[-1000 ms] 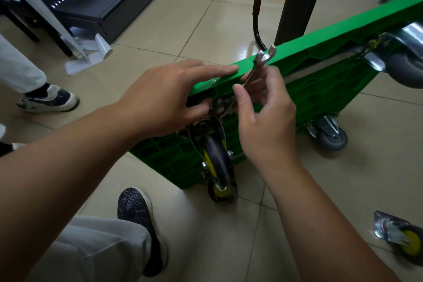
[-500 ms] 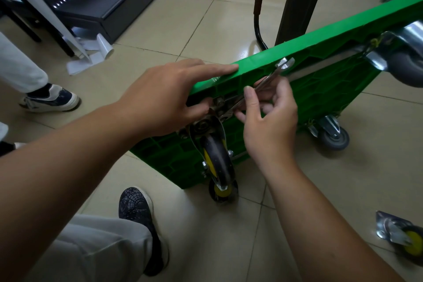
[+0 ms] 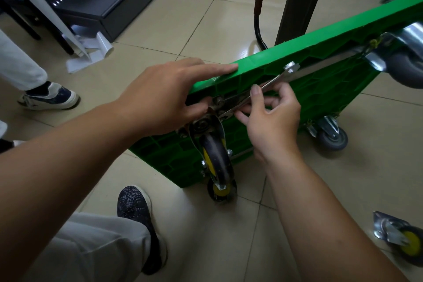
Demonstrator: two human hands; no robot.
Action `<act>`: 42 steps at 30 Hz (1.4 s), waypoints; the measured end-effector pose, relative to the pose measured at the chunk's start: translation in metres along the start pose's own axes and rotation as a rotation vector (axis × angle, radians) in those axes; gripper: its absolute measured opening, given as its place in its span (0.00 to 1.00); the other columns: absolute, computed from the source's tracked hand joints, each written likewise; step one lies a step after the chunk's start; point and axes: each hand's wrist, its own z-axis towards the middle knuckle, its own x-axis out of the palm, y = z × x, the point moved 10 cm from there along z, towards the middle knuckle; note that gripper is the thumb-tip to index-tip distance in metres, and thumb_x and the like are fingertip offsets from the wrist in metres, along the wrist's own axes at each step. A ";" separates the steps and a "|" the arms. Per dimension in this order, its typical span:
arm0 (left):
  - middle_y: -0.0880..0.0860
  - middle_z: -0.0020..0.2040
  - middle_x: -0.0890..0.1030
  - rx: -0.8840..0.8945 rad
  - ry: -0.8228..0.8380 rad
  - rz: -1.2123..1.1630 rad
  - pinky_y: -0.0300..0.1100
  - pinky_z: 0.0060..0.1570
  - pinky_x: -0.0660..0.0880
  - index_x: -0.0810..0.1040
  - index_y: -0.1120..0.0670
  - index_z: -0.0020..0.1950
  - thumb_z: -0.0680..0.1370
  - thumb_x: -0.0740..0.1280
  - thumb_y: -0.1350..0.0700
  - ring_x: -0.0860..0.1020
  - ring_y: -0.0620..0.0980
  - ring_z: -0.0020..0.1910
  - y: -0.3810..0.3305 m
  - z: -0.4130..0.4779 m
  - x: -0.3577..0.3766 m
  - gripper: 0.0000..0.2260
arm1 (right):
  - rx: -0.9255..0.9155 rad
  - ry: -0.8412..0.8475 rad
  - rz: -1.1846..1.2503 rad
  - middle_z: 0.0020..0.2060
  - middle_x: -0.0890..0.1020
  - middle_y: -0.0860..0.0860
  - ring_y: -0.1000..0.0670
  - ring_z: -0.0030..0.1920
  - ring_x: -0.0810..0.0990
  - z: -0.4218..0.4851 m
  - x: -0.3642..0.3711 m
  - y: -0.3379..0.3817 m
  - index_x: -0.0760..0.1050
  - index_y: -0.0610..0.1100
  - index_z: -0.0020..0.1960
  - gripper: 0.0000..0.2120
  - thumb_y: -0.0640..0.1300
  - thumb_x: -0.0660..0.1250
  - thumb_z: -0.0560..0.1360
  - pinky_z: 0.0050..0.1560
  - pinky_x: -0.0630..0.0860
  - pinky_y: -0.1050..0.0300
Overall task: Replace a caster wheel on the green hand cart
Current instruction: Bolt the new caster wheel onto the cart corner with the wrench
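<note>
Fingers pinching a wrench (image 3: 272,81), the right hand (image 3: 272,123) has swung it down across the tipped-up green hand cart (image 3: 320,52), likely turning the mounting of the fitted caster wheel (image 3: 216,158), while the left hand (image 3: 164,98), fingers straight, braces its edge.

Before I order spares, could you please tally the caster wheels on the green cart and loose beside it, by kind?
Black caster wheels with yellow hubs, mounted on the green plastic hand cart: 2
Grey rubber caster wheels, mounted on the cart: 2
Loose yellow-hubbed caster wheel on the beige tiled floor: 1
Total: 5
</note>
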 end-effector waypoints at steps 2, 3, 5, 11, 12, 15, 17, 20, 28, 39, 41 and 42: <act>0.47 0.62 0.81 0.002 -0.003 -0.003 0.48 0.43 0.76 0.66 0.35 0.79 0.78 0.67 0.49 0.73 0.45 0.46 0.000 0.000 0.000 0.29 | 0.091 -0.010 0.090 0.49 0.83 0.38 0.46 0.45 0.88 0.005 -0.002 -0.009 0.73 0.48 0.51 0.04 0.41 0.66 0.83 0.45 0.86 0.48; 0.47 0.62 0.81 0.004 -0.003 -0.005 0.48 0.43 0.76 0.66 0.35 0.79 0.78 0.67 0.49 0.73 0.45 0.46 0.000 0.000 0.000 0.29 | 0.137 -0.018 0.147 0.49 0.83 0.37 0.45 0.44 0.88 0.006 -0.002 -0.014 0.73 0.45 0.53 0.02 0.40 0.66 0.83 0.44 0.86 0.48; 0.46 0.60 0.81 0.004 -0.007 -0.010 0.48 0.43 0.76 0.67 0.36 0.78 0.78 0.69 0.51 0.73 0.45 0.45 0.001 0.000 0.000 0.30 | 0.208 -0.035 0.240 0.49 0.83 0.37 0.44 0.42 0.88 0.007 -0.003 -0.022 0.72 0.40 0.57 0.04 0.39 0.65 0.83 0.41 0.85 0.50; 0.46 0.61 0.81 0.003 -0.009 -0.013 0.50 0.44 0.77 0.68 0.36 0.78 0.78 0.70 0.52 0.76 0.47 0.47 0.001 0.000 -0.001 0.30 | 0.226 -0.026 0.270 0.46 0.83 0.38 0.44 0.40 0.88 0.009 -0.002 -0.023 0.72 0.41 0.53 0.02 0.38 0.64 0.83 0.38 0.85 0.52; 0.46 0.61 0.81 0.003 -0.002 -0.011 0.50 0.44 0.77 0.67 0.36 0.78 0.78 0.70 0.51 0.76 0.47 0.47 0.001 0.000 0.000 0.30 | 0.223 -0.024 0.270 0.46 0.83 0.38 0.44 0.40 0.88 0.008 -0.002 -0.022 0.72 0.41 0.53 0.02 0.38 0.64 0.83 0.39 0.85 0.52; 0.47 0.60 0.81 0.005 0.004 -0.014 0.49 0.43 0.77 0.67 0.36 0.78 0.78 0.69 0.50 0.75 0.47 0.45 0.000 -0.001 0.000 0.29 | 0.218 -0.022 0.268 0.46 0.83 0.38 0.44 0.41 0.88 0.008 -0.002 -0.023 0.71 0.41 0.54 0.02 0.38 0.64 0.83 0.39 0.85 0.51; 0.46 0.59 0.81 0.000 0.005 -0.016 0.48 0.42 0.76 0.67 0.36 0.79 0.78 0.68 0.50 0.75 0.47 0.45 0.000 0.000 0.000 0.29 | 0.215 -0.016 0.266 0.47 0.83 0.36 0.43 0.41 0.88 0.009 -0.002 -0.023 0.71 0.40 0.56 0.03 0.38 0.64 0.83 0.40 0.85 0.50; 0.43 0.56 0.79 0.001 -0.005 -0.020 0.46 0.42 0.73 0.68 0.35 0.78 0.78 0.69 0.50 0.72 0.45 0.44 0.001 0.000 0.001 0.29 | 0.216 0.003 0.222 0.51 0.82 0.34 0.41 0.44 0.88 0.009 -0.001 -0.022 0.71 0.40 0.56 0.03 0.38 0.64 0.83 0.43 0.86 0.47; 0.45 0.57 0.81 -0.006 0.033 -0.029 0.53 0.45 0.78 0.64 0.31 0.78 0.78 0.67 0.48 0.79 0.50 0.48 0.002 0.000 0.002 0.29 | -0.195 -0.042 0.013 0.49 0.83 0.48 0.53 0.47 0.88 0.002 -0.037 0.078 0.74 0.38 0.60 0.08 0.38 0.67 0.82 0.41 0.85 0.55; 0.46 0.72 0.77 0.000 0.159 -0.098 0.54 0.58 0.78 0.63 0.32 0.79 0.78 0.70 0.56 0.79 0.50 0.62 0.011 -0.005 -0.002 0.34 | -0.682 0.177 -0.401 0.47 0.82 0.53 0.53 0.47 0.85 -0.046 0.023 0.124 0.73 0.48 0.57 0.06 0.45 0.68 0.82 0.47 0.85 0.50; 0.47 0.72 0.78 -0.010 0.156 -0.124 0.55 0.58 0.78 0.63 0.31 0.78 0.78 0.70 0.55 0.79 0.50 0.61 0.015 -0.007 -0.003 0.34 | -0.682 0.189 -0.414 0.47 0.83 0.53 0.52 0.47 0.86 -0.045 0.026 0.122 0.74 0.48 0.57 0.06 0.45 0.68 0.82 0.47 0.85 0.49; 0.47 0.71 0.78 -0.013 0.150 -0.132 0.55 0.57 0.79 0.63 0.30 0.78 0.78 0.70 0.55 0.80 0.50 0.60 0.015 -0.008 -0.003 0.34 | -0.673 0.200 -0.420 0.47 0.83 0.52 0.52 0.48 0.86 -0.044 0.027 0.120 0.74 0.47 0.57 0.06 0.45 0.68 0.82 0.47 0.85 0.49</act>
